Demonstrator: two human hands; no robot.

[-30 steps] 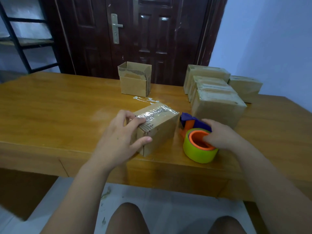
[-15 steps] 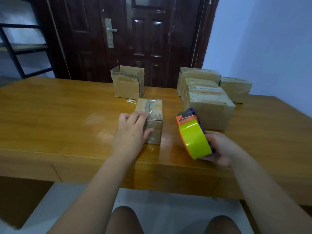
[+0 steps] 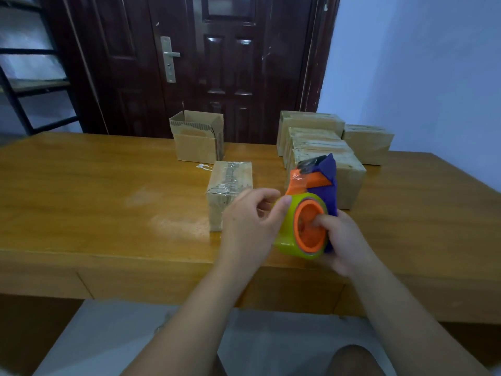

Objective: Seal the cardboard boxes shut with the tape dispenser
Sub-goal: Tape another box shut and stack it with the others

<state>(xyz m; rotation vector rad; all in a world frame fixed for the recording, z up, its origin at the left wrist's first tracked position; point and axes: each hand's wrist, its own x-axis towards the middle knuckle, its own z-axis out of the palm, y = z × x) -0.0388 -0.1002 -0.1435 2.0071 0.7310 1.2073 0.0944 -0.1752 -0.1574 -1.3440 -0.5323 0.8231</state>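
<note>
Bench, wood, runs 9 to 3 o'clock. Dark door with metal handle at 12; black rack at 10; pale wall at 2. One bare knee shows at 6.

Open box at 12, far edge of bench, flaps up. Taped box just nearer, long axis 12 to 6, crinkled clear strip running along its top. Loose tape scrap on the bench at its 10 o'clock corner. Sealed boxes packed in a row at 1 o'clock, with a lone box at their 3.

Tape dispenser is off the bench, held in the air near the front edge, at 3 o'clock of the taped box. Long axis about 6 to 12, leaning to 1: green roll low, purple body and orange cutter end high. The orange hub opening faces the camera. It hides part of the nearest sealed box.

Right grip: one digit is hooked into the hub, the rest wrapped round the purple back.

Left grip: covers the taped box's near right corner. Thumb tip is on the roll's upper left rim, fingers curled just beside it. Cannot tell if it pinches a tape end.
</note>
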